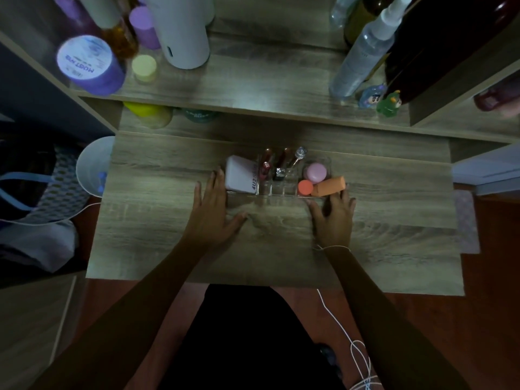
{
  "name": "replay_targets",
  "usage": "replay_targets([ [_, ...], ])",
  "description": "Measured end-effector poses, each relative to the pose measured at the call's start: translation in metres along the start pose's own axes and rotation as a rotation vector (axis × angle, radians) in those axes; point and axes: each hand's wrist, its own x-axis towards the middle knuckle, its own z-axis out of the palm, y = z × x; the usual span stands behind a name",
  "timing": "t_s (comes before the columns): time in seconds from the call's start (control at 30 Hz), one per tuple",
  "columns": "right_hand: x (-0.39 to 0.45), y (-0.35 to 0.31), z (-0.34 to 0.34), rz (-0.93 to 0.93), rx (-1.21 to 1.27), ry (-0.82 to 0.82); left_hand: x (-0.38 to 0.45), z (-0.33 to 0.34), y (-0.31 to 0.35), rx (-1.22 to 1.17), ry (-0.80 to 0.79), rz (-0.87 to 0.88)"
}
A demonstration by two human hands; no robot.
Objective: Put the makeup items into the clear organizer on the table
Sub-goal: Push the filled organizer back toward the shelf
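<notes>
The clear organizer point(277, 192) sits mid-table. In its left bay leans a white compact box point(242, 175). Its middle slots hold upright lip tubes point(267, 163) and a clear-capped tube point(298, 154). The right bay holds a pink round compact point(316, 172), an orange round cap point(305, 187) and an orange tube point(330, 186) lying across the rim. My left hand point(215, 208) lies flat on the table, fingertips against the organizer's left end. My right hand point(334, 213) rests at the front right corner, fingers spread just under the orange tube, holding nothing.
A raised shelf behind carries a purple jar point(90, 63), a white bottle point(183, 29), a spray bottle point(363, 60) and small figurines point(388, 102). A yellow jar point(149, 114) stands under the shelf. A white bin point(92, 167) stands left of the table. A white cord point(346, 330) hangs near my right arm.
</notes>
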Motion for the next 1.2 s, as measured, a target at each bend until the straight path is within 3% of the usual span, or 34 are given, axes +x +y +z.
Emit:
replay_targets([
  [0.7,0.002,0.024,-0.021,0.137,0.029,0.026,0.019,0.013,0.019,0.074,-0.079,0.150],
  [1.2,-0.008,0.067,-0.049,0.235,-0.044,0.175,0.040,0.031,0.077,0.117,-0.136,0.294],
])
